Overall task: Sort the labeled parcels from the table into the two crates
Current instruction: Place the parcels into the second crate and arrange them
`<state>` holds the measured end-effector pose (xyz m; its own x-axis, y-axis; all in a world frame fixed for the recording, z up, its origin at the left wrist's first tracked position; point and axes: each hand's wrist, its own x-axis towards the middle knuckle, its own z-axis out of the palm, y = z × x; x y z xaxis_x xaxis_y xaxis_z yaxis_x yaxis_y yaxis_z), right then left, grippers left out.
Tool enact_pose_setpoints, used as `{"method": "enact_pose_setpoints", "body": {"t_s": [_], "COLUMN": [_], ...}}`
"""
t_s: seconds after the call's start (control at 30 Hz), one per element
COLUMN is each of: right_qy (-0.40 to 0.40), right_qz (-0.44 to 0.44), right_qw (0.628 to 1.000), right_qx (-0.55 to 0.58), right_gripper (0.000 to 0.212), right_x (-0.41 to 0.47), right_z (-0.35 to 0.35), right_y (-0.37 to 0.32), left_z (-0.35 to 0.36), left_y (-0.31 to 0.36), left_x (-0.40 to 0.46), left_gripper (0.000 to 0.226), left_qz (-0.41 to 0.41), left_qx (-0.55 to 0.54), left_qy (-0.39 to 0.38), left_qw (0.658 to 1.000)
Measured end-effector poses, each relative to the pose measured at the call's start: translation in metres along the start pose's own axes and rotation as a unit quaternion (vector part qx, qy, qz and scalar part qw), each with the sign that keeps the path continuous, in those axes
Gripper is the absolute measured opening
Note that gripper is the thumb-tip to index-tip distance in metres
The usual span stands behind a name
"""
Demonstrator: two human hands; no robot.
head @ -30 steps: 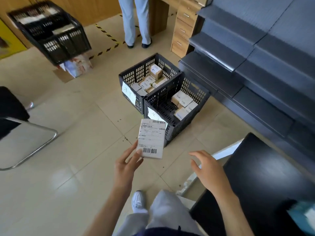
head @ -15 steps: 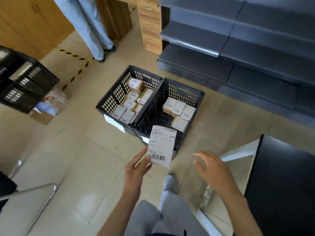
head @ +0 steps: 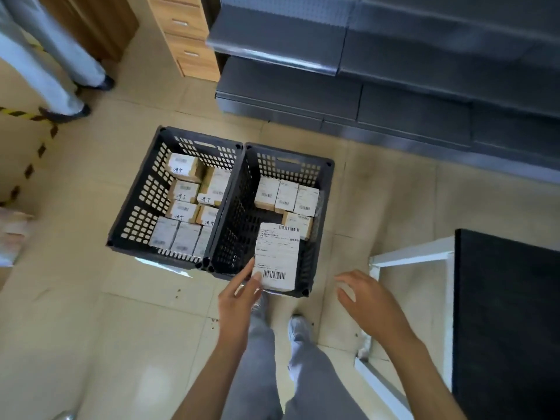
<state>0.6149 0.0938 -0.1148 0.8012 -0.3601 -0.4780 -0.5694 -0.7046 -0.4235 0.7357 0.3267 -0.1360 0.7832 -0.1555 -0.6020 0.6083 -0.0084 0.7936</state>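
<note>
The left hand (head: 239, 295) pinches the near corner of a labeled parcel (head: 276, 256), its grip clamped on the box with the thumb on the white label and the fingers beneath, holding it over the near end of the right crate (head: 306, 168). The parcel's label carries a barcode along its top edge, a larger barcode at the bottom and several lines of small print too blurred to read. The right hand (head: 368, 301) hovers beside the crate over the floor (head: 106, 328), fingers spread and relaxed, its grip apart and holding nothing. The two dark slatted crates stand touching side by side on the tiled floor. The right crate holds four parcels with barcode labels in its far half. The left crate (head: 145, 195) is nearly full of cardboard parcels, several showing a short handwritten mark under a barcode; the mark cannot be read. The black desk (head: 509, 313) edges in at the right, with a white frame beside it. Grey shelving (head: 394, 71) and a wooden drawer unit (head: 185, 37) stand beyond the crates, and another person's legs (head: 51, 62) stand near yellow-black floor tape (head: 27, 171).
</note>
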Motion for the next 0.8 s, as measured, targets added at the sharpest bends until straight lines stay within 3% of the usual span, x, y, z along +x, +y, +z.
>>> {"method": "enact_pose_setpoints", "body": {"t_s": [0.4,0.63,0.8], "right_qy": [0.006,-0.027,-0.071], "right_qz": [0.105,0.159,0.205], "right_qw": [0.994,0.987,0.976], "right_qx": [0.025,-0.001,-0.014], "right_gripper": [0.028,0.053,0.063], "right_x": [0.1,0.173,0.198], "right_z": [0.055,0.092,0.123], "right_y": [-0.015,0.01,0.033], "left_z": [0.009,0.026,0.033], "left_y": [-0.043,-0.107,-0.146], "left_x": [0.165,0.241,0.279], "left_gripper": [0.034,0.032,0.031], "left_qz": [-0.093,-0.166,-0.151], "left_qx": [0.026,0.051,0.091], "left_qy": [-0.042,-0.02,-0.02], "left_qw": [0.994,0.985,0.984]}}
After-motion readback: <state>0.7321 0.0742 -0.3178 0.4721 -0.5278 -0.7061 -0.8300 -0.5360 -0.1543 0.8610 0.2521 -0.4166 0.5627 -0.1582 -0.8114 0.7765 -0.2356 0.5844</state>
